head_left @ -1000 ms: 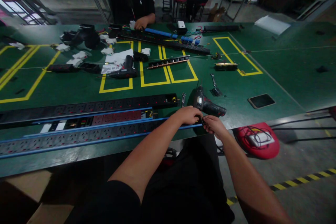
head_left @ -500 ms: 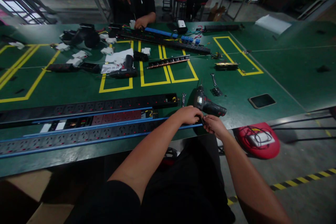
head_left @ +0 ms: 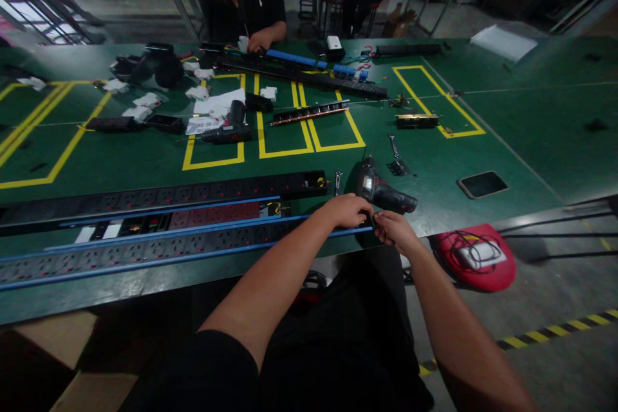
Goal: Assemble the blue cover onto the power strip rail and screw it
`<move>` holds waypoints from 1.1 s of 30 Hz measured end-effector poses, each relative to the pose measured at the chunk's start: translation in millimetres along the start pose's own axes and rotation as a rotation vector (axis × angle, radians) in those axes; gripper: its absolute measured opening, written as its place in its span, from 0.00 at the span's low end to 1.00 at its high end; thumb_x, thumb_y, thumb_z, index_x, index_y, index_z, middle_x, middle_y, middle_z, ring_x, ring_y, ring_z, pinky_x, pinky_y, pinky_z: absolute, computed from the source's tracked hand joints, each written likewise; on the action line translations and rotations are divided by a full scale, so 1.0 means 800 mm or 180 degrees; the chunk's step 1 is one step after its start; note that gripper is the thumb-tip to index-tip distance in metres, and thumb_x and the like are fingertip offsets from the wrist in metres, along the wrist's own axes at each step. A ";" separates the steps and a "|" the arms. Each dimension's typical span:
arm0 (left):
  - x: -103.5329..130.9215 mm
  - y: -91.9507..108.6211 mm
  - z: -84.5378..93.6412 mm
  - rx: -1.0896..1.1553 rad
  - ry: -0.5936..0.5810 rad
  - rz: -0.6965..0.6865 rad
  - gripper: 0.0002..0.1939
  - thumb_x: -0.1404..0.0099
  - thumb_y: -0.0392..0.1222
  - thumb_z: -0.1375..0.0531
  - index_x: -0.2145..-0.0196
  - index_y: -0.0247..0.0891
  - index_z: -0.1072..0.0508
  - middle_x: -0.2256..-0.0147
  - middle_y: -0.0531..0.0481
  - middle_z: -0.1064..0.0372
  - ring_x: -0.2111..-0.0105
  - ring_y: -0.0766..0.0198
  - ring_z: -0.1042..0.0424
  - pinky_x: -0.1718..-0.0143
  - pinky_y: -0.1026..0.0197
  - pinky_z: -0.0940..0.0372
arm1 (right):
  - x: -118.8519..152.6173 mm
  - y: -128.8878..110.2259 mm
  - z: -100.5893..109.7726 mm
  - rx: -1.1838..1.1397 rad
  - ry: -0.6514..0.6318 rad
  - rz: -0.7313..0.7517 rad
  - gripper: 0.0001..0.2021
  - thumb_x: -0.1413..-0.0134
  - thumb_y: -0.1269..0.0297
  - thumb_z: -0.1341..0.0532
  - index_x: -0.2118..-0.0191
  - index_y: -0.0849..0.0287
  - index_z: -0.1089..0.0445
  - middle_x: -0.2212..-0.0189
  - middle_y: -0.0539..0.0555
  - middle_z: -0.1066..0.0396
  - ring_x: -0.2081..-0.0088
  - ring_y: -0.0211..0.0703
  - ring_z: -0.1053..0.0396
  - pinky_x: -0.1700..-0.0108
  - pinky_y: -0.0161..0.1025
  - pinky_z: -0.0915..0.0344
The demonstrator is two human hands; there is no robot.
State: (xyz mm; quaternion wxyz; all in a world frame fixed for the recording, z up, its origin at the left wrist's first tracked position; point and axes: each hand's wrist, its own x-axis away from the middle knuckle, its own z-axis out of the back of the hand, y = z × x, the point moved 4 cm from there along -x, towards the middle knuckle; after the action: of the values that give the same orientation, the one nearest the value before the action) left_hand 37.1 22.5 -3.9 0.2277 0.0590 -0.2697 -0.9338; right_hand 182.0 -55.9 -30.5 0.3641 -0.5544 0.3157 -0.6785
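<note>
Your left hand [head_left: 350, 211] lies over the right end of the near power strip [head_left: 193, 244], its fingers bent down onto that end. Your right hand [head_left: 392, 226] meets it there, thumb and fingers drawn close together at the strip's tip. Whether either hand grips the strip itself or some small part, you cannot tell from here; the spot between your fingertips is dark and tiny.

The near strip has blue edges and runs along the front of the green table [head_left: 531, 135], its sockets facing up and its right end just in front of you. Behind it lies a reddish row of sockets [head_left: 217, 212], and behind that a black power strip [head_left: 217, 192], roughly side by side with yours.

Just beyond your hands a drill [head_left: 383, 193] lies on its side, with a wrench [head_left: 338, 183] to its left and a second wrench [head_left: 393, 147] behind it. To the right is a phone [head_left: 483, 185], lying flat. Below the table's edge, on your right, a red stool [head_left: 505, 277] bears a white box [head_left: 480, 253] with a black cable looped over it. Across the table, a co-worker [head_left: 268, 9] leans over other parts.
</note>
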 end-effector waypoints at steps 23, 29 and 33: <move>0.000 -0.001 -0.001 0.0041 0.0004 -0.0025 0.13 0.36 0.40 0.44 0.55 0.46 0.24 0.52 0.54 0.26 0.54 0.61 0.30 0.49 0.59 0.37 | -0.003 0.003 0.000 -0.0024 -0.0016 0.0017 0.12 0.53 0.54 0.37 0.69 0.58 0.35 0.85 0.46 0.35 0.87 0.32 0.40 0.87 0.27 0.54; 0.000 -0.001 -0.001 0.0018 -0.0008 -0.0010 0.14 0.36 0.40 0.45 0.55 0.47 0.24 0.52 0.54 0.25 0.54 0.60 0.30 0.50 0.58 0.37 | -0.002 0.001 -0.001 -0.0021 0.0011 0.0016 0.13 0.52 0.53 0.38 0.69 0.57 0.35 0.85 0.46 0.35 0.87 0.32 0.41 0.87 0.27 0.55; 0.000 0.000 0.000 -0.0024 -0.0023 0.0037 0.15 0.36 0.40 0.45 0.53 0.46 0.25 0.51 0.53 0.26 0.54 0.59 0.30 0.50 0.57 0.36 | 0.000 -0.001 -0.002 -0.0004 -0.0033 0.0043 0.13 0.54 0.53 0.38 0.68 0.57 0.35 0.85 0.46 0.35 0.87 0.32 0.40 0.87 0.27 0.54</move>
State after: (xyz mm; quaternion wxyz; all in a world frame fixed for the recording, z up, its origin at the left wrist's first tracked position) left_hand 37.4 22.2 -3.9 0.2325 0.0532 -0.2673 -0.9336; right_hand 180.6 -55.6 -29.9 0.3699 -0.5560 0.3181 -0.6730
